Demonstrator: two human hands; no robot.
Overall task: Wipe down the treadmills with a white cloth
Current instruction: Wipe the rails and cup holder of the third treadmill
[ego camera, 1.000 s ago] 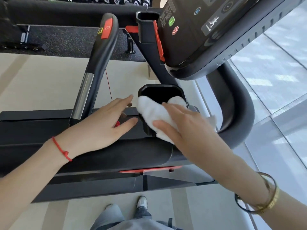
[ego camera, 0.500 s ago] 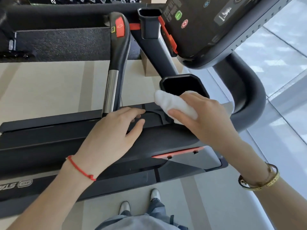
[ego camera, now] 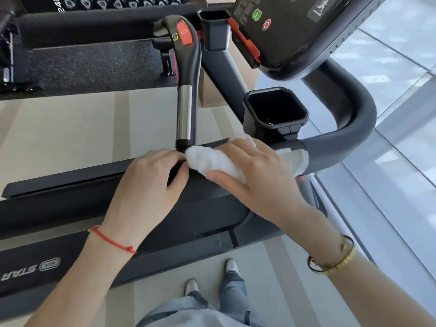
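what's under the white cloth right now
The white cloth lies on the treadmill's dark crossbar, pressed down by the right hand. The bar surface directly beneath it is covered, so its state can't be seen.

Treadmill [ego camera: 70,208] on pale floor [ego camera: 59,128], shoes [ego camera: 232,266] too

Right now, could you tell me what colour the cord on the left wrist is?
Red: the thin cord shows clearly in the head view.

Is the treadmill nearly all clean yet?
Hard to tell; nothing shows which parts are already clean. Right now the right hand presses the white cloth on the black crossbar. The upright silver-and-black handle and black console look untouched.
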